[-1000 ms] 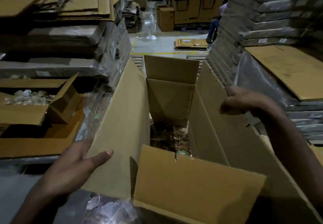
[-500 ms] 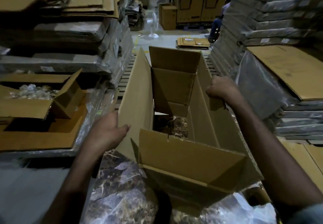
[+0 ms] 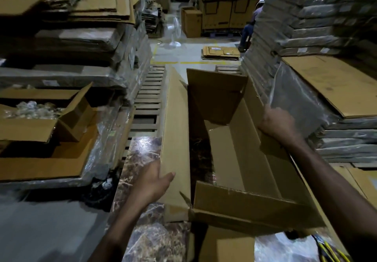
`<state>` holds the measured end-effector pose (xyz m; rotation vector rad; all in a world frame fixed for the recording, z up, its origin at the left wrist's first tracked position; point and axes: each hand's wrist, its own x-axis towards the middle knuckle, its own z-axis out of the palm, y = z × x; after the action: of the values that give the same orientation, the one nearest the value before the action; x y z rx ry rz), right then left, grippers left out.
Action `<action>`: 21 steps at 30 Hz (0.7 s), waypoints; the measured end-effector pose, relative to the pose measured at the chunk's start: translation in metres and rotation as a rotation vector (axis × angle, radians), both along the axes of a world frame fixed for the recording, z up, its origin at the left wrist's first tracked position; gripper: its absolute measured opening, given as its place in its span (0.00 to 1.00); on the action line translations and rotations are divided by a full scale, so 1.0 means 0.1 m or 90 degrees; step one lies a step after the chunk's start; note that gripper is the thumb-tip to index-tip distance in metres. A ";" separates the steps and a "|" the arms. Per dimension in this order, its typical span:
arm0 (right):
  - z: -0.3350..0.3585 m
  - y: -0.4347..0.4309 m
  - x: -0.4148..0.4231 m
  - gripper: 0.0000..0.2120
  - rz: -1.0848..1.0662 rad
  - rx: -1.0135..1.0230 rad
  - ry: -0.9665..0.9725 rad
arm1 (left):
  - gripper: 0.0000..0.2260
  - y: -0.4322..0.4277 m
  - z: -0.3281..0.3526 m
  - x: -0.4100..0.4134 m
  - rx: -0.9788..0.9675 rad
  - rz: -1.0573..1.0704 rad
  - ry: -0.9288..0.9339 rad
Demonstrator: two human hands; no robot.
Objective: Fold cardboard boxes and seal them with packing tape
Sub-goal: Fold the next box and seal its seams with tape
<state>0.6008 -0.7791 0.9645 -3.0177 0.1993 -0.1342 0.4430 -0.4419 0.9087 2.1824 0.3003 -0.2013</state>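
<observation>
A long brown cardboard box (image 3: 240, 155) stands opened up in front of me on a marble-patterned surface (image 3: 142, 159), its flaps sticking up and its inside showing. My left hand (image 3: 153, 182) holds the left long flap near its lower edge, thumb on the inner face and fingers behind it. My right hand (image 3: 277, 122) grips the top edge of the right long flap, fingers curled over it. The far short flap (image 3: 216, 92) stands upright and the near short flap (image 3: 251, 206) leans toward me. No tape shows.
Stacks of wrapped flat cardboard rise on the left (image 3: 71, 43) and right (image 3: 318, 16). An open box of clear items (image 3: 34, 118) sits left. A wooden pallet (image 3: 149, 98) lies beyond. A fan (image 3: 173, 31) and a seated person (image 3: 251, 26) are far back.
The box has been pushed away from me and lowered onto the surface. My left hand slid down the left flap; my right hand stayed on the right flap's edge.
</observation>
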 end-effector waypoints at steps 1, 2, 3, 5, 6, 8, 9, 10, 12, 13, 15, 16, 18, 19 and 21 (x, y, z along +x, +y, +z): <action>-0.06 -0.03 -0.01 0.21 -0.003 0.016 0.008 | 0.11 0.00 -0.05 -0.04 -0.010 -0.002 0.015; -0.12 -0.04 -0.02 0.23 -0.004 0.034 0.028 | 0.12 0.01 -0.11 -0.08 -0.007 0.001 0.025; -0.20 -0.03 -0.03 0.22 -0.006 0.048 0.049 | 0.13 0.02 -0.16 -0.11 0.009 0.002 0.032; -0.39 0.04 -0.02 0.20 -0.003 0.066 0.067 | 0.13 0.07 -0.24 -0.13 0.045 0.000 0.040; -0.47 0.10 0.00 0.19 0.003 0.076 0.067 | 0.14 0.11 -0.26 -0.13 0.032 -0.001 0.048; -0.60 0.22 0.05 0.18 0.013 0.098 0.059 | 0.18 0.25 -0.31 -0.13 -0.014 -0.001 0.076; -0.64 0.25 0.08 0.18 0.010 0.104 0.048 | 0.19 0.34 -0.34 -0.14 -0.022 -0.004 0.088; -0.67 0.27 0.11 0.18 0.004 0.103 0.040 | 0.17 0.42 -0.37 -0.15 -0.035 0.000 0.101; -0.70 0.28 0.15 0.18 -0.003 0.092 0.039 | 0.15 0.55 -0.47 -0.17 -0.066 0.023 0.132; -0.71 0.27 0.16 0.19 -0.006 0.092 0.041 | 0.16 0.59 -0.53 -0.17 -0.085 0.041 0.138; -0.75 0.25 0.18 0.21 -0.008 0.097 0.037 | 0.20 0.60 -0.62 -0.19 -0.107 0.080 0.131; -0.77 0.23 0.18 0.21 -0.004 0.103 0.030 | 0.23 0.58 -0.65 -0.19 -0.095 0.098 0.116; -0.80 0.19 0.19 0.21 0.001 0.119 0.016 | 0.33 0.53 -0.66 -0.20 -0.022 0.117 0.077; -0.80 0.16 0.19 0.20 0.007 0.125 0.005 | 0.38 0.50 -0.66 -0.20 0.005 0.116 0.061; -0.81 0.08 0.16 0.20 0.034 0.144 -0.042 | 0.43 0.46 -0.68 -0.20 0.016 0.117 0.034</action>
<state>0.6170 -0.7712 0.8833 -2.7869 0.1180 -0.1912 0.4231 -0.3958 0.8412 2.1621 0.5333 -0.1536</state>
